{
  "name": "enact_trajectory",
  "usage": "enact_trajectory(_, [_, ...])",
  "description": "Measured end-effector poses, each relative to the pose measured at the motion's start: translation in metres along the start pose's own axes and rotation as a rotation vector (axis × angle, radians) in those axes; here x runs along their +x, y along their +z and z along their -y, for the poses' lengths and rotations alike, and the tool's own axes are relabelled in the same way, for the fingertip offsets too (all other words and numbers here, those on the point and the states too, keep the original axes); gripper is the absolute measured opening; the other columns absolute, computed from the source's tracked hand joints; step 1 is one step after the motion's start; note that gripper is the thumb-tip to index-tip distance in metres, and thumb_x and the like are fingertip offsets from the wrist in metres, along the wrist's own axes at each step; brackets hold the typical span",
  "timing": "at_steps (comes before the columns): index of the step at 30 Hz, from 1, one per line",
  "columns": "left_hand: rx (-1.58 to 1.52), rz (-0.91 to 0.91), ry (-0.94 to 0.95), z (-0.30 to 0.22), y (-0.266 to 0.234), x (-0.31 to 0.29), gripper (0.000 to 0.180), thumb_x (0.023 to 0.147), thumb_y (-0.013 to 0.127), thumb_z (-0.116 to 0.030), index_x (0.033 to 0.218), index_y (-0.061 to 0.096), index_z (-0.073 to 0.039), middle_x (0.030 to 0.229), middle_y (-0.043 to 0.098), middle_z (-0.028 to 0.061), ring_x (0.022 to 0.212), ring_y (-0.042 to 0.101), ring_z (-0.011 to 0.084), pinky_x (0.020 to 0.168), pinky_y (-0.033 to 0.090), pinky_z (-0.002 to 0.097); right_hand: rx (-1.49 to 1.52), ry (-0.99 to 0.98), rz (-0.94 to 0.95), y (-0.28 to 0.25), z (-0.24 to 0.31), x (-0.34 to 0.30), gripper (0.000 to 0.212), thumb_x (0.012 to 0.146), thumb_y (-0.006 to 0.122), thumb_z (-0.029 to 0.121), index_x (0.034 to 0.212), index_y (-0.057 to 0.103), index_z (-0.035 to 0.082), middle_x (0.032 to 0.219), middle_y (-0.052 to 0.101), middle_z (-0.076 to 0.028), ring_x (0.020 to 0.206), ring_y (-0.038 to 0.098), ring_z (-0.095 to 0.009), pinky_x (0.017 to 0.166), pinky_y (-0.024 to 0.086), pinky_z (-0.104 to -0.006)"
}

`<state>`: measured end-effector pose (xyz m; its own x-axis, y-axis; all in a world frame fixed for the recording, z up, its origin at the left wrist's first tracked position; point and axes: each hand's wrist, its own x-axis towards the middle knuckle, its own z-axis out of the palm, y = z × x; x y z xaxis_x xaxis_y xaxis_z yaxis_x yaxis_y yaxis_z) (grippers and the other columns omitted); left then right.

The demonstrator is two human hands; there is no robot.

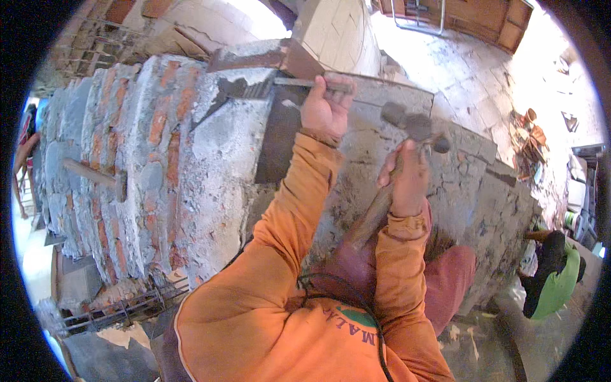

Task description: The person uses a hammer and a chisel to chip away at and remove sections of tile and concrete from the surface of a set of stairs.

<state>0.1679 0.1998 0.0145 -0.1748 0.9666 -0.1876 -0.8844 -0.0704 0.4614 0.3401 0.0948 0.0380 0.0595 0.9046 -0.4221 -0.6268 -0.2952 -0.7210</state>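
Note:
My left hand [328, 108] is closed around a metal chisel [296, 82], held level with its tip pointing left. The tip meets the broken grey mortar [245, 88] beside a brown-edged slab. My right hand [408, 178] grips a club hammer [417, 125] by its wooden handle, close below the dark head. The head is smeared by motion, to the right of and nearer than the chisel's back end, apart from it. The handle runs down toward my knee. Under both hands lies a rough, dusty concrete surface [223, 146].
Exposed brickwork [156, 127] lines the left, with another hammer [95, 173] lying on it. Reinforcing bars [127, 310] stick out at lower left. A person in green [554, 280] is at the right, another person [27, 137] at the far left. Debris [528, 137] lies on the tiled floor.

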Motion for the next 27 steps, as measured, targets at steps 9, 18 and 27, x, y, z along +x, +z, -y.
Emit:
enact_trajectory(9, [0.229,-0.113,-0.053,-0.005,0.014,-0.003,0.019,0.095,0.047,-0.025,0.096,0.052,-0.007,0.107,0.061,0.014,0.108,0.055,0.0317,0.097,0.04,0.0493,-0.387,-0.284,-0.169,0.021,-0.032,0.035,0.032,0.096,0.041,0.037,0.083,0.052,0.01,0.063,0.051,-0.003,0.044,0.047,-0.017,0.042,0.042,-0.0302])
enact_trajectory(18, [0.11,0.014,-0.086,-0.007,0.005,0.0,0.019,0.095,0.046,-0.024,0.093,0.054,-0.007,0.107,0.06,0.0104,0.11,0.054,0.0299,0.1,0.036,0.045,0.394,-0.041,-0.065,0.007,-0.006,0.032,0.032,0.094,0.045,0.039,0.082,0.049,0.009,0.056,0.045,-0.002,0.04,0.043,-0.015,0.037,0.038,-0.0287])
enact_trajectory(27, [0.139,-0.024,-0.087,-0.014,0.007,-0.003,0.028,0.098,0.038,-0.026,0.092,0.055,-0.005,0.1,0.061,0.0127,0.102,0.057,0.031,0.095,0.042,0.0453,0.233,0.096,-0.012,0.036,-0.025,0.032,0.029,0.094,0.047,0.033,0.081,0.046,0.008,0.059,0.046,-0.003,0.043,0.046,-0.016,0.037,0.04,-0.0313])
